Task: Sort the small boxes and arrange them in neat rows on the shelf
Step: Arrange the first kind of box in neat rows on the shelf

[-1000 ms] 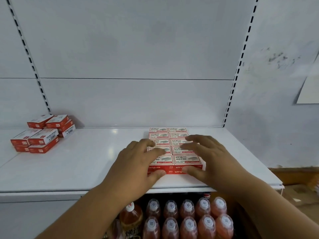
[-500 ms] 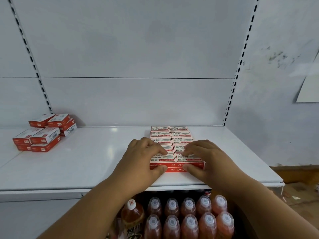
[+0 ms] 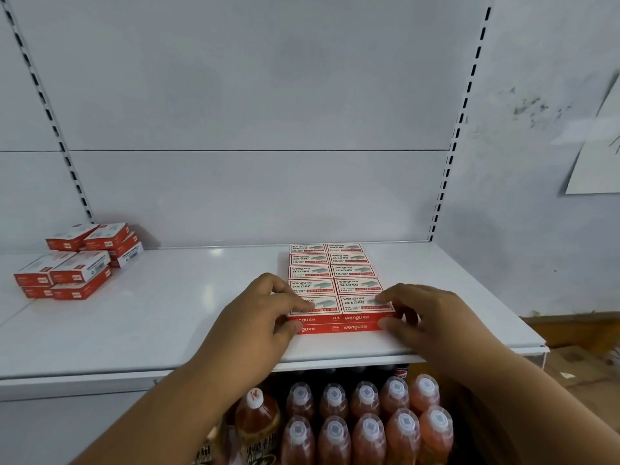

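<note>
A neat block of small red-and-white staple boxes [image 3: 335,273] sits on the white shelf [image 3: 167,317], two columns wide, two layers high, running back to the rear panel. My left hand [image 3: 258,327] grips the front-left boxes, fingertips curled on the top and thumb against the red front face. My right hand [image 3: 432,323] grips the front-right boxes the same way, fingers on top and thumb at the front lower corner. A loose pile of the same kind of boxes [image 3: 77,260] lies at the shelf's far left.
Rows of capped orange drink bottles [image 3: 365,421] stand on the level below the shelf edge. Slotted uprights [image 3: 449,156] frame the back panel. A sheet of paper [image 3: 597,156] hangs on the wall at right. Bare shelf lies between the pile and the block.
Both hands slid back toward the shelf's front edge, and their fingers went from stretched over the rows to curled on the front pair of boxes. The block stayed put.
</note>
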Available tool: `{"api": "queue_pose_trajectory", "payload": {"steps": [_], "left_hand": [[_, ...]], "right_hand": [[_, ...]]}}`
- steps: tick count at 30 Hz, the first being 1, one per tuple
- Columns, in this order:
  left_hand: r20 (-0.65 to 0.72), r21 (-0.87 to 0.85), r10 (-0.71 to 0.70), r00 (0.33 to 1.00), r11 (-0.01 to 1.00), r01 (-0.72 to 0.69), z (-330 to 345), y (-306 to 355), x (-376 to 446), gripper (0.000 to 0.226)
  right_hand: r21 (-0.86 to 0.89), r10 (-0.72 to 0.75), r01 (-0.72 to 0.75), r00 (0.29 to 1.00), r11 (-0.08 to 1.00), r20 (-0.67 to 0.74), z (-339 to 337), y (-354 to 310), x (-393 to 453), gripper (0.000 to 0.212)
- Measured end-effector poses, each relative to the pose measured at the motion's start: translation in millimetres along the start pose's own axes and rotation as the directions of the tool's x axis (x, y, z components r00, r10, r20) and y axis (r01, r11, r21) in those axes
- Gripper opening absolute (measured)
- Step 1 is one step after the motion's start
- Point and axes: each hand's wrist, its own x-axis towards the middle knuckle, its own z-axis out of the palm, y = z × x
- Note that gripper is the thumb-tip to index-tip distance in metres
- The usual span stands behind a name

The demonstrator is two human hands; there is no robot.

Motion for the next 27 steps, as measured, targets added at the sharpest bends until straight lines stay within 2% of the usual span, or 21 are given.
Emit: {"api": "queue_pose_trajectory", "payload": {"steps": [11, 14, 17, 20, 23, 27], "left_hand": [[0.015, 0.002, 0.000, 1.000, 1.000, 0.000, 1.6, -1.7, 1.1, 0.030], [-0.031, 0.024, -0.037, 0.999, 0.999, 0.038, 1.7, 0.1, -1.4, 0.045], [-0.056, 0.216, -0.108, 0.993, 0.969, 0.117, 0.3, 1.0, -1.5, 0.059], [-0.001, 0.308, -0.098, 0.995, 0.947, 0.094, -3.8, -0.5, 1.0, 0.050], [0.037, 0.300, -0.064, 0.997, 0.953, 0.050, -3.2, -0.1, 3.1, 0.040], [0.045, 0.286, -0.057, 0.997, 0.957, 0.042, -0.4, -0.2, 2.8, 0.037]], "right_hand": [[0.108, 0.073, -0.080, 0.995, 0.991, 0.072, -7.7, -6.6, 4.3, 0.018], [0.040, 0.061, -0.063, 0.997, 0.997, 0.056, -10.4, -9.8, 5.0, 0.028], [-0.142, 0.112, -0.103, 0.992, 0.985, 0.059, -13.4, -13.6, 8.0, 0.041], [-0.264, 0.178, -0.128, 0.968, 0.956, 0.175, -14.7, -14.2, 14.0, 0.046], [-0.222, 0.160, -0.106, 0.958, 0.969, 0.237, -14.5, -12.0, 16.7, 0.040], [-0.215, 0.162, -0.108, 0.955, 0.971, 0.248, -12.7, -13.2, 16.6, 0.038]]}}
